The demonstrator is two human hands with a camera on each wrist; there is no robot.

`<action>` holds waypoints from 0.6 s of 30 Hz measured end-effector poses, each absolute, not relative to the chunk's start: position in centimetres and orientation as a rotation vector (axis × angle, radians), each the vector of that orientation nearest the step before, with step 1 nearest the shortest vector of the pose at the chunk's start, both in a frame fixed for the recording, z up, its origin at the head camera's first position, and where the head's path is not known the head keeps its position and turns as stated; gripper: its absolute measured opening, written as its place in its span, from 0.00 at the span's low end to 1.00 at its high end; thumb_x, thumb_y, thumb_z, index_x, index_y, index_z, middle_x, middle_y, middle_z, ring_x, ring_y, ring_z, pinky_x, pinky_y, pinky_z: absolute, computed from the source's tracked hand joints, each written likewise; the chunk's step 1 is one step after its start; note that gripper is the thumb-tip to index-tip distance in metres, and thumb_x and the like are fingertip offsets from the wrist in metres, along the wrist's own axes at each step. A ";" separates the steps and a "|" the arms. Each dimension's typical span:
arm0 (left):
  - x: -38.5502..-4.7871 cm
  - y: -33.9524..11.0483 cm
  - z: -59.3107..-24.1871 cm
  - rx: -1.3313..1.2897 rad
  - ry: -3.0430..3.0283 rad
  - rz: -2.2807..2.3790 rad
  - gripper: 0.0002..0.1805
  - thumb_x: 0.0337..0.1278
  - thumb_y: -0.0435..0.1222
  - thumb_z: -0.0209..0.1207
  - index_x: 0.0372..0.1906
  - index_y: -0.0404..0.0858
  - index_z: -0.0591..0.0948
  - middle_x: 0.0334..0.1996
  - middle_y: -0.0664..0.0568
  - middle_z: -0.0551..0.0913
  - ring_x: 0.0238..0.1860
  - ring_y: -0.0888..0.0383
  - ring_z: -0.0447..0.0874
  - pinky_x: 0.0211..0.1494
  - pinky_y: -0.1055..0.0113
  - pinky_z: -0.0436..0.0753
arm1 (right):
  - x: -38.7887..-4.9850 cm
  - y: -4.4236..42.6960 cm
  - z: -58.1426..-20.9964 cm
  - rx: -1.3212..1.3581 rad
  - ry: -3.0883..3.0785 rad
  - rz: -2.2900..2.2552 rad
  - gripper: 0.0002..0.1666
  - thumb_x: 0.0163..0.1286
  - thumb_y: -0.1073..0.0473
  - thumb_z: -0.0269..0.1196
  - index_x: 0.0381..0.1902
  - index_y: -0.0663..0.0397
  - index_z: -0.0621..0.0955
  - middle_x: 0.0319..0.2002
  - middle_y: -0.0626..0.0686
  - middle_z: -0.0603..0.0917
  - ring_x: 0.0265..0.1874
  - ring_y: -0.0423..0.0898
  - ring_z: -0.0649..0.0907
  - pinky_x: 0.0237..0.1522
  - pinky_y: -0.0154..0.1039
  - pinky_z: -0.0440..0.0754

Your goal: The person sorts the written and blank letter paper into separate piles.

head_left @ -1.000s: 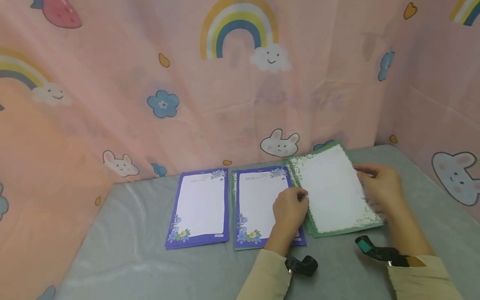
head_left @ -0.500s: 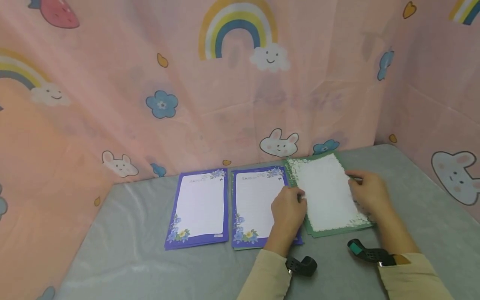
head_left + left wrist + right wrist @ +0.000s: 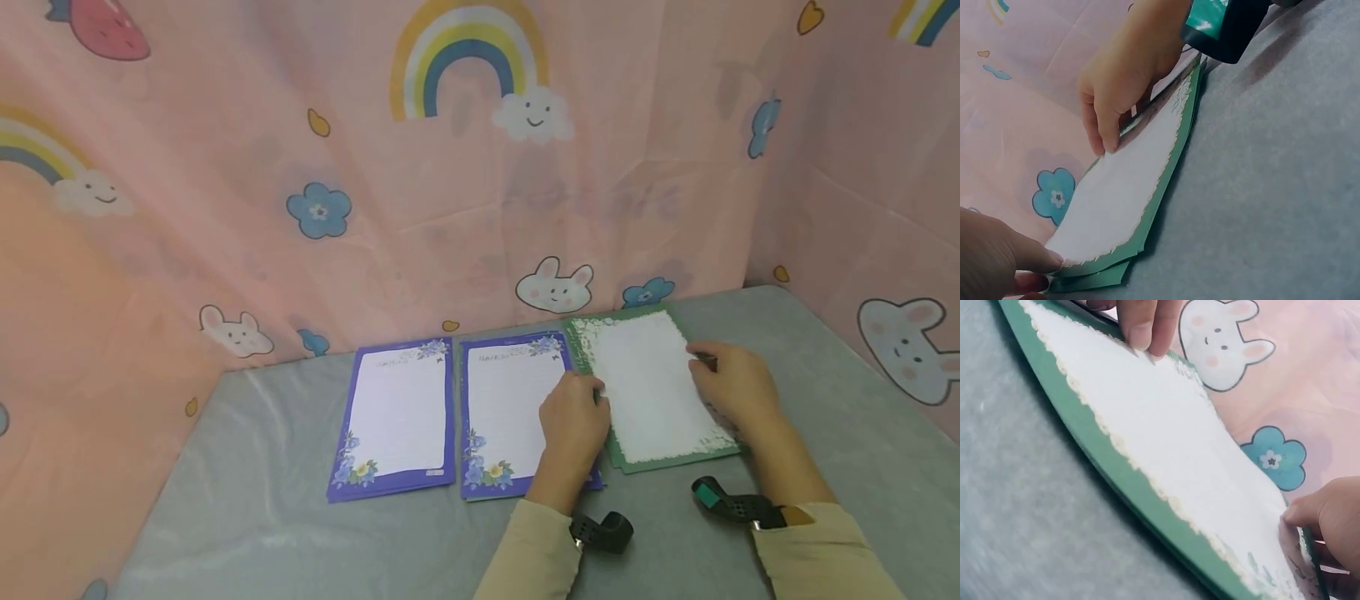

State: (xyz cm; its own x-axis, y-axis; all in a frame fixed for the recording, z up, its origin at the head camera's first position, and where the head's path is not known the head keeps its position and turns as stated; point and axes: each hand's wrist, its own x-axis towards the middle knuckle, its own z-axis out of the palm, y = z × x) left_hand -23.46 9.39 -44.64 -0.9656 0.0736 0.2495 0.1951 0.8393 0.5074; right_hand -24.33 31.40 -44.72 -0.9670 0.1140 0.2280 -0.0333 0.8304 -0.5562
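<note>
A green-bordered sheet of paper (image 3: 648, 392) with white floral edging lies at the right on another green-edged sheet (image 3: 1094, 280), whose lower corner sticks out in the left wrist view. My left hand (image 3: 573, 421) pinches its left edge, thumb on top and fingers beneath. At the opposite edge my right hand (image 3: 735, 387) pinches the paper, thumb on top, as the right wrist view (image 3: 1335, 528) shows too. Under my left forearm, a purple-bordered sheet (image 3: 510, 408) with blue flowers is partly covered. How many sheets lie in each pile cannot be told.
A second pile of purple-bordered sheets (image 3: 401, 408) lies farther left, a narrow gap away. Grey cloth (image 3: 262, 500) covers the table. A pink patterned curtain (image 3: 420, 200) rises right behind the papers.
My right hand has moved left and a little down with the green-bordered sheet, which now lies closer over the one below. The left hand has stayed nearly in place.
</note>
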 end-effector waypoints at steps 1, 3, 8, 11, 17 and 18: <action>-23.4 9.4 -44.6 -0.207 -2.799 -0.808 0.07 0.58 0.37 0.68 0.41 0.48 0.91 0.38 0.55 0.88 0.40 0.58 0.88 0.38 0.64 0.84 | -24.3 31.4 -44.7 -0.059 -2.766 0.840 0.20 0.73 0.60 0.58 0.57 0.67 0.81 0.45 0.71 0.86 0.41 0.67 0.83 0.39 0.59 0.79; -23.4 9.3 -44.5 -0.209 -2.797 -0.818 0.07 0.58 0.37 0.68 0.41 0.47 0.91 0.38 0.55 0.89 0.41 0.58 0.88 0.38 0.64 0.84 | -24.3 31.3 -44.6 -0.053 -2.781 0.822 0.21 0.74 0.58 0.57 0.57 0.67 0.81 0.48 0.73 0.85 0.46 0.71 0.83 0.43 0.64 0.79; -23.5 9.3 -44.6 -0.210 -2.792 -0.827 0.07 0.58 0.36 0.68 0.41 0.46 0.91 0.38 0.54 0.90 0.40 0.58 0.89 0.38 0.64 0.84 | -24.3 31.2 -44.6 -0.053 -2.809 0.776 0.22 0.74 0.56 0.57 0.58 0.66 0.81 0.54 0.75 0.82 0.52 0.74 0.80 0.47 0.68 0.77; -23.5 9.2 -44.7 -0.207 -2.792 -0.815 0.07 0.58 0.35 0.68 0.41 0.46 0.91 0.38 0.54 0.89 0.40 0.58 0.88 0.38 0.64 0.84 | -24.4 31.2 -44.7 -0.056 -2.813 0.765 0.22 0.74 0.56 0.57 0.58 0.65 0.81 0.56 0.75 0.81 0.54 0.75 0.78 0.49 0.70 0.76; -23.5 9.1 -44.7 -0.185 -2.805 -0.843 0.08 0.55 0.35 0.69 0.40 0.45 0.91 0.36 0.54 0.88 0.37 0.57 0.87 0.36 0.65 0.82 | -24.5 31.1 -44.9 -0.065 -2.812 0.740 0.22 0.74 0.55 0.58 0.57 0.65 0.81 0.56 0.75 0.80 0.55 0.75 0.77 0.51 0.70 0.75; -23.5 9.0 -44.7 -0.181 -2.808 -0.851 0.08 0.54 0.35 0.69 0.40 0.45 0.91 0.36 0.54 0.87 0.36 0.58 0.87 0.36 0.66 0.82 | -24.5 31.0 -44.9 -0.065 -2.810 0.734 0.22 0.74 0.56 0.58 0.57 0.65 0.81 0.56 0.75 0.81 0.55 0.75 0.78 0.52 0.70 0.75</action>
State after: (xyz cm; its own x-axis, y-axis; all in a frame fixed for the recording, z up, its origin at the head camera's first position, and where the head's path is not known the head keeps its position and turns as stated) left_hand -23.49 9.04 -44.69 -0.9721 0.0584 0.2273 0.1748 0.8267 0.5348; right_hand -24.53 31.02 -44.89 -0.9713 0.1019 0.2151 -0.0163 0.8732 -0.4872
